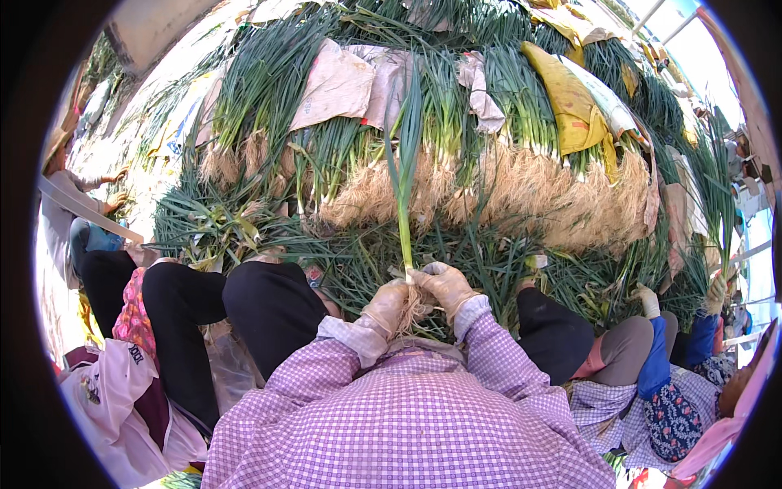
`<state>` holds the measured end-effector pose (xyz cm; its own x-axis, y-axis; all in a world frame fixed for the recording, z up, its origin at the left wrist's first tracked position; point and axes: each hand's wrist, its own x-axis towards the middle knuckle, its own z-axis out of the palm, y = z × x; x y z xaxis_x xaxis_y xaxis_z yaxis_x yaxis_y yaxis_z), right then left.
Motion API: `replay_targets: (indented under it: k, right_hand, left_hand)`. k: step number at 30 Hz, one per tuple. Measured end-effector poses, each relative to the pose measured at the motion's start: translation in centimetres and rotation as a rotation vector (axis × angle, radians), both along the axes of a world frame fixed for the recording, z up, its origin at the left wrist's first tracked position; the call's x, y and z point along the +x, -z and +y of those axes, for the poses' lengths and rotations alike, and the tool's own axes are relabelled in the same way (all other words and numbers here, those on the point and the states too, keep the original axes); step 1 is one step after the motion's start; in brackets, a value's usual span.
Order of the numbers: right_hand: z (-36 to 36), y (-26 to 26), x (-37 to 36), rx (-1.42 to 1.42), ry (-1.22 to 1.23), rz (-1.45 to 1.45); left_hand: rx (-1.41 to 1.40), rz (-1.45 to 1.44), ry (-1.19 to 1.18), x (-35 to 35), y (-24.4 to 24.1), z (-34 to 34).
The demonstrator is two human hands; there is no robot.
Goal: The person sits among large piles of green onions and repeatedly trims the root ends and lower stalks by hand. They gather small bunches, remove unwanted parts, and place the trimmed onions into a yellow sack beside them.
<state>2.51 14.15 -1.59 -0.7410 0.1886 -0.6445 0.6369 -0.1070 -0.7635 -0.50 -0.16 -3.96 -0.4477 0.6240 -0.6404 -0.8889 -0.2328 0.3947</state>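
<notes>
A single green onion point(404, 226) stands upright before me, its long leaves pointing away and its pale roots hanging towards my lap. My left hand point(388, 305), in a thin glove, is closed around its root end. At the base of the stem, the gloved fingers of my right hand point(445, 286) pinch the white part from the other side. Cut or stripped green leaves point(366, 263) lie in a heap just beyond my hands. Behind them rests a long row of green onions with tangled roots point(525, 183) facing me.
Woven sacks point(336, 85) and a yellow sack point(565, 104) cover parts of the row. To the right sits a co-worker in blue sleeves point(654, 348), raising another onion. A person in pink point(116, 403) is close at left; another person point(67, 195) works farther left.
</notes>
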Motion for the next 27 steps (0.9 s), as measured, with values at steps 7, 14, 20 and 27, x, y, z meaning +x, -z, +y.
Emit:
replay_targets:
  k: [7,14,20,27]
  right_hand:
    - [1.7,1.5,0.2,-0.079,-0.144,-0.022]
    - [3.5,0.7,1.2,-0.199,-0.056,0.036]
    - [4.1,1.8,1.8,0.978,-0.62,-0.222]
    - [3.9,-0.6,2.2,-0.012,-0.245,0.193]
  left_hand:
    - [-0.155,0.061,0.185,1.2,-1.7,0.9]
    - [0.001,0.05,0.227,1.2,-2.2,0.3]
    - [0.045,-0.1,0.13,1.7,-2.5,0.4]
    - [0.009,-0.185,0.116,1.5,-4.1,1.1]
